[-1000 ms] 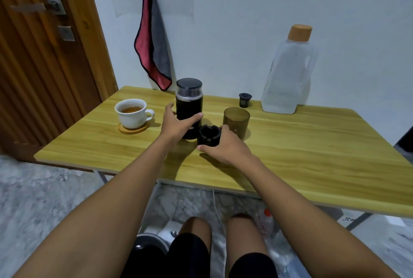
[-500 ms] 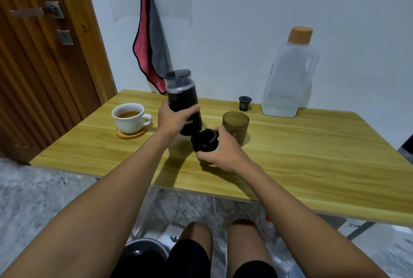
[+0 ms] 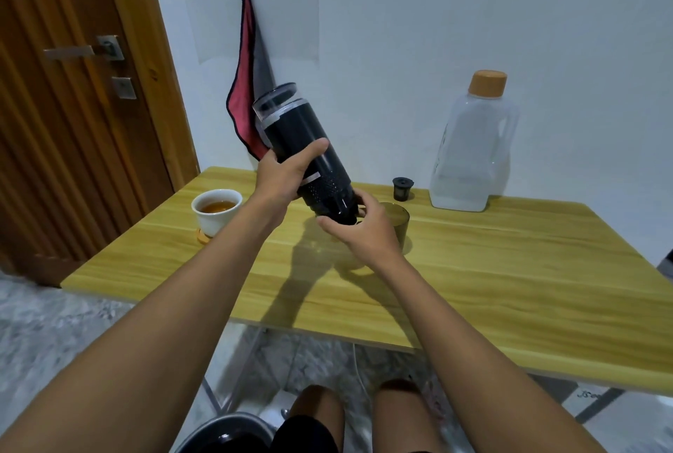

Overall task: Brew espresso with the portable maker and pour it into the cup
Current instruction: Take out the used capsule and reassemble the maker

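- Left hand (image 3: 282,175) grips the tilted espresso maker (image 3: 302,139) mid-body, above the table (image 3: 510,270).
- Right hand (image 3: 364,230) curls round its lower end (brown cup (image 3: 400,223) just behind).
- Water jug (image 3: 469,157) well apart, by the wall.

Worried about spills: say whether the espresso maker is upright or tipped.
Tipped. The espresso maker slants, top toward upper left, left hand gripping its body, right hand holding its lower end.
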`<state>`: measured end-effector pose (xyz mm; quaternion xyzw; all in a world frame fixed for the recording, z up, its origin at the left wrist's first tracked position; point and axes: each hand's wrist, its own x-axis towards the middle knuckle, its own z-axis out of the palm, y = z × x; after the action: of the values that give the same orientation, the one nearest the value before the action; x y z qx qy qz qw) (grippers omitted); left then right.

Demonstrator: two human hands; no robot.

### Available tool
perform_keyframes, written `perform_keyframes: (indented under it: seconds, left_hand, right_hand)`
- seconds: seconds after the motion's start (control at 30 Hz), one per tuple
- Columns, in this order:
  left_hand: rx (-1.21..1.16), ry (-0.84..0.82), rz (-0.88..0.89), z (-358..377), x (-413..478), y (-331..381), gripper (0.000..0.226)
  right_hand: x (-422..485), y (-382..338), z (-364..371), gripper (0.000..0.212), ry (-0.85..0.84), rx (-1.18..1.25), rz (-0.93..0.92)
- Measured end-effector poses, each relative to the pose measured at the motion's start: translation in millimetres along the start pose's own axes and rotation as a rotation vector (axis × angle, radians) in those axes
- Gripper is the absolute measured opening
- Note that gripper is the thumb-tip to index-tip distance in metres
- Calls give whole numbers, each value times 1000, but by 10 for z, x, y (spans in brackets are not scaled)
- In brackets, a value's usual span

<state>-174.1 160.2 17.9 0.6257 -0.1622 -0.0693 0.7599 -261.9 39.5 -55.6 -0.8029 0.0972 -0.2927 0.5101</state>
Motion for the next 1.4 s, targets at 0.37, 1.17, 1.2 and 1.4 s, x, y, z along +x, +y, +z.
perform_keyframes:
  seconds: [0.37,1.17,1.2,1.4]
  left_hand:
    - [-46,-83,-48,-48,5,79,53]
    - [-114,-28,-27,-18,89,33,61]
    - [-112,-45,-29,-21,88,37,62]
    - [-88,-95,-7,11,71,54,64]
  right_hand:
    - [89,-65,-137,51,-232,579,246]
    - [140,-70,-39,57,-84,520,165]
    - [152,-85,-36,58,-83,533,174]
    - [173,-122,-57,79,-253,648,298]
